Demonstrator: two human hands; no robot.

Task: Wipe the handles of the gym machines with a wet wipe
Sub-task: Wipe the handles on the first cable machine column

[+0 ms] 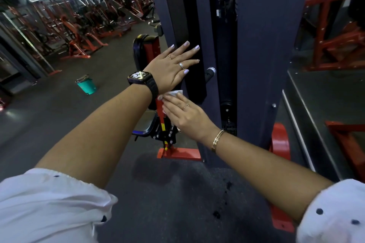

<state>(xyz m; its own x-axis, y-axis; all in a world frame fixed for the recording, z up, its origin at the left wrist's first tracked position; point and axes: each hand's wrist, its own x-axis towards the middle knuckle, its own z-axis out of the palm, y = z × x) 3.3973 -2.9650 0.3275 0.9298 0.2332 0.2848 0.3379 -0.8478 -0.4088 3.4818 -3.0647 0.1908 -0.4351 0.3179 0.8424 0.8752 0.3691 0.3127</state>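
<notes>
Head view puts us close to a dark upright post (192,25) of a gym machine, with both arms stretched toward it. Our left grip (173,67) is wide, its fingers straight and spread, and the palm seems to rest flat on the post. Our right grip (183,114) sits just below that wrist and holds the wet wipe (175,92). Its fingers lie nearly straight over the wipe, and the thumb is hidden underneath. A white corner of the wipe shows past the fingertips, near the post's left edge. We cannot tell whether the wipe is touching metal.

Just right of the left grip, a short dark stub with a chrome end cap (211,70) sticks out from the frame. It looks like a handle or an adjusting knob, though we cannot be sure which.

We judge that the wipe will handle light, limp and damp. It is likely to bunch or slide under flat fingers, so we would fold it into a pad and pinch it between thumb and fingers. The stub looks stiff, fixed and smooth, so we would wrap the wipe round its shaft and twist rather than dab.

On the floor to the far left stands a teal bin (86,85).
</notes>
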